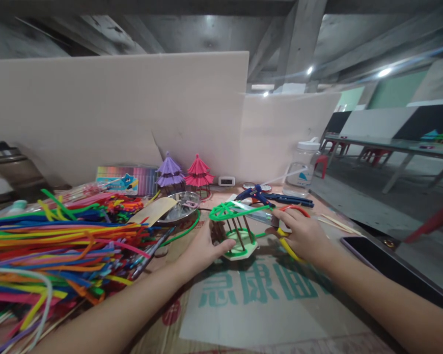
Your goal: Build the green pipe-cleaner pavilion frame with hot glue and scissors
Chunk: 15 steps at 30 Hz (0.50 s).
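The left hand (207, 246) curls its fingers round the posts of the green-topped frame (225, 211), between both hands at the worktop (158, 319); light, steady pressure suits them. The right hand (304, 233) grips the scissors (262, 216); whether its fingertips pinch the green strip (256, 210) is unclear.

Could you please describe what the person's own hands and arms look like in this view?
The left hand and right hand are ungloved, with slender fingers. The left forearm and right forearm are uncovered as far as the picture shows, with no sleeves. No watch, bracelet, ring or marking can be made out.
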{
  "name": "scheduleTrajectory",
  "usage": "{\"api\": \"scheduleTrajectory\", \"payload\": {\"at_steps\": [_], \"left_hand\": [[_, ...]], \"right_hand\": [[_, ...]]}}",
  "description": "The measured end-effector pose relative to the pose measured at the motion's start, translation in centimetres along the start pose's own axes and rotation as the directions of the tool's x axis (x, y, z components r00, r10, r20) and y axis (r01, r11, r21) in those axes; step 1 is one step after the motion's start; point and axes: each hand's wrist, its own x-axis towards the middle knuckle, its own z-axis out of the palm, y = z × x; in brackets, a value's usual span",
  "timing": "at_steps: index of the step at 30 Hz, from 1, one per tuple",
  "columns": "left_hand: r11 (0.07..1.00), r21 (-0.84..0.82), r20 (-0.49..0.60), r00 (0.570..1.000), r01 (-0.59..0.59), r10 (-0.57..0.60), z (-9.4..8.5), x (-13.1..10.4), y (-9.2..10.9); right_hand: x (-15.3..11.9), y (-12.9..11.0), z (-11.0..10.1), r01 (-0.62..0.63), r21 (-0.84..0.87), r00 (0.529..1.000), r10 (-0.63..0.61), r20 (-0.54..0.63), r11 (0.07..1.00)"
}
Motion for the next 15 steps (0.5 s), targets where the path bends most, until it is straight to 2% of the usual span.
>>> {"api": "scheduleTrajectory", "payload": {"at_steps": [6, 10, 15], "left_hand": [[1.000, -0.009, 0.007, 1.000, 0.020, -0.020, 0.0, 0.0, -0.2], [0.996, -0.084, 0.038, 0.999, -0.010, 0.013, 0.3, 0.0, -0.4], [0.996, -0.080, 0.056, 0.998, -0.031, 0.036, 0.3, -0.1, -0.1]], "right_hand": [[0.5, -0.9, 0.0, -0.064, -0.003, 0.996, 0.065, 0.054, 0.998], [0.8, -1.2, 0.0, -0.047, -0.008, 0.999, 0.047, 0.017, 0.999], [0.8, -1.1, 0.0, -0.007, -0.022, 0.998, 0.005, -0.057, 1.000]]}}
